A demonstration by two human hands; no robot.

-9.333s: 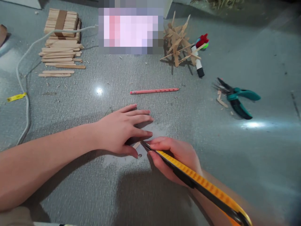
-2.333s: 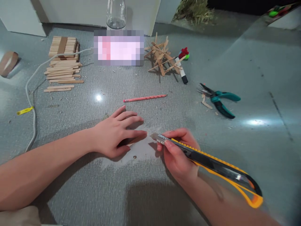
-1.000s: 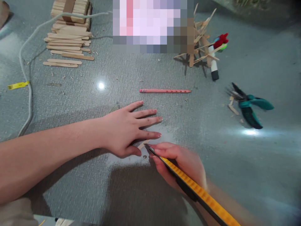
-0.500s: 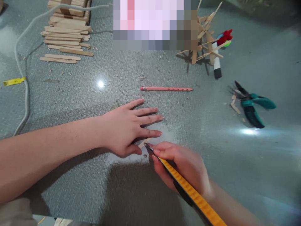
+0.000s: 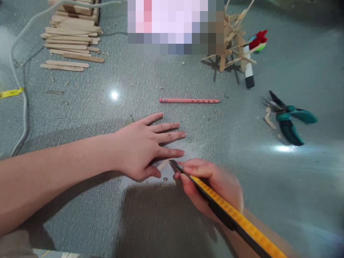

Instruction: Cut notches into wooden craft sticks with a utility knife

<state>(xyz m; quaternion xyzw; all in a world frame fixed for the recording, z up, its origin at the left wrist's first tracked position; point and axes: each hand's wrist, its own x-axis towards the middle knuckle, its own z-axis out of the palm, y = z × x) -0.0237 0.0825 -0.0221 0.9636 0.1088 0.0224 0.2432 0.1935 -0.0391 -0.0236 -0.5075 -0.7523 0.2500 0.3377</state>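
Far left: white cable and a pile of craft sticks on the grey worktop, untouched. Left hand lies flat, fingers spread and straight, gripping nothing, pressing down a short stick piece whose tip pokes out beside the fingertips. Right hand is closed around a yellow utility knife, blade tip touching or just at the exposed stick end; exact contact too blurred to tell. Step in hand looks like trimming that stick end. The next stroke calls for the flat hand to hold the piece firmly, fingertips clear of the blade line. Beyond: pink pencil, stick model, marker, teal pliers at right.
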